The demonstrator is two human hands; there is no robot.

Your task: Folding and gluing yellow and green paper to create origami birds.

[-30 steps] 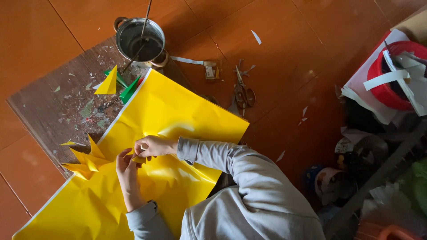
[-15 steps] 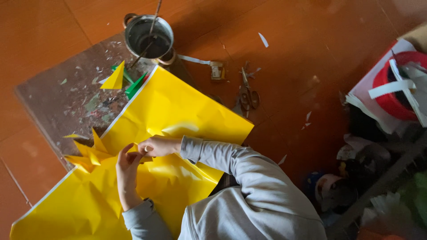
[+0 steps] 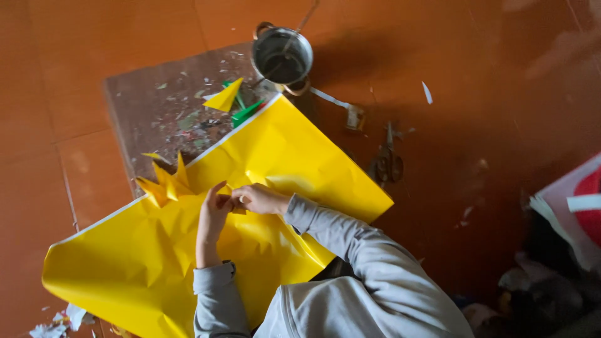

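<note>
My left hand (image 3: 213,209) and my right hand (image 3: 261,199) meet over a big yellow paper sheet (image 3: 294,156) spread on the floor. Both pinch a small folded yellow paper piece (image 3: 232,200) between their fingertips. Both arms wear grey sleeves. Just left of my hands lies a cluster of folded yellow pointed pieces (image 3: 164,183), on the sheet's edge. Most of the small piece is hidden by my fingers.
A dark, paint-flecked board (image 3: 159,109) lies under the sheet's far edge, with a yellow paper triangle (image 3: 224,99) and green folded bits (image 3: 245,112) on it. A metal pot (image 3: 283,55) stands behind. Scissors (image 3: 388,161) lie on the orange floor; red-and-white clutter (image 3: 579,200) sits right.
My hands stay together on the small yellow piece, fingers shifting slightly. The view has swung, so the pot, board and sheet sit further right in the frame.
</note>
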